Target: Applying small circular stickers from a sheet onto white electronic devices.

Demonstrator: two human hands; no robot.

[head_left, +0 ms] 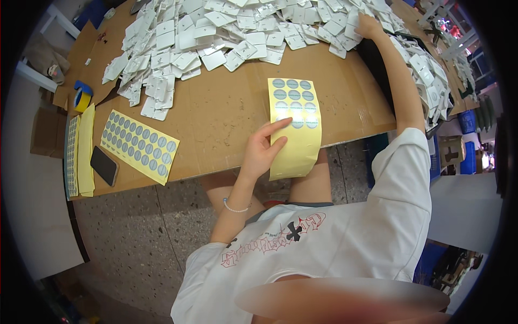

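Observation:
My left hand pinches the left edge of a yellow sticker sheet between thumb and fingers. Round silver-grey stickers cover the sheet's far part; its near part is bare and curls over the table's front edge. At the far right, my right hand is stretched out to a large heap of flat white plastic pieces. Its fingers are closed on one white piece at the edge of the heap, though the fingertips show only in part.
Another sticker sheet lies at left, near a dark phone, stacked yellow sheets and blue and yellow tape rolls. Under my right arm, a black container stands beside more white pieces. Brown cardboard covers the table.

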